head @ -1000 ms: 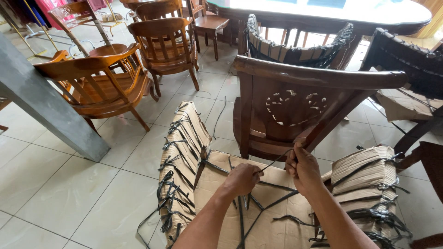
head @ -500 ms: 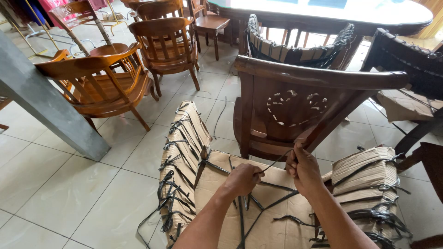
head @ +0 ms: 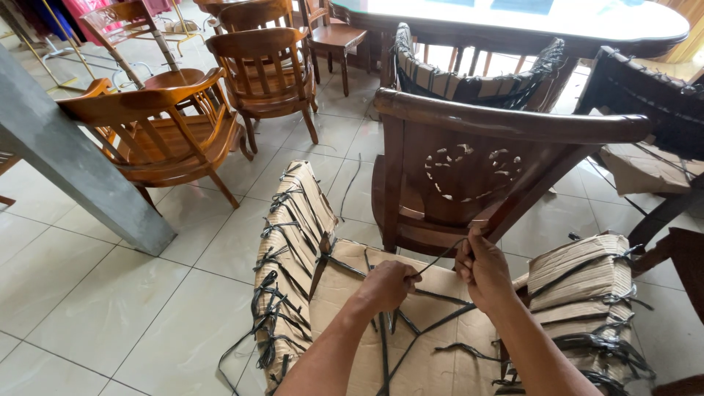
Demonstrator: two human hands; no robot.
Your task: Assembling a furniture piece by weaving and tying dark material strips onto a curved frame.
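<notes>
I see a thin black plastic strap (head: 440, 258) stretched taut between my two hands, just above the cardboard-wrapped chair (head: 411, 345) right below me. Its long axis runs slantwise, low at my left hand (head: 389, 284) and rising up and to the right to my right hand (head: 480, 265). My left hand is closed into a fist around the lower end; my right hand pinches the upper end between thumb and fingertips, fingers curled tight. How the strap sits inside either grip is hidden by my fingers, and I cannot tell where it ties into the web of other black straps (head: 411, 330) crossing the cardboard. The wrapped chair is cut off by the bottom edge, so its seat and legs are out of sight; its padded left arm (head: 293, 249) and right arm (head: 587, 293) are bundled in corrugated board with more strapping. Just beyond my hands stands a dark carved wooden chair (head: 469, 176), back toward me. Farther out on the tiled floor (head: 88, 308) are lighter wooden armchairs (head: 169, 139), a grey post (head: 66, 169) at left, and a long table (head: 513, 18) at the top.
</notes>
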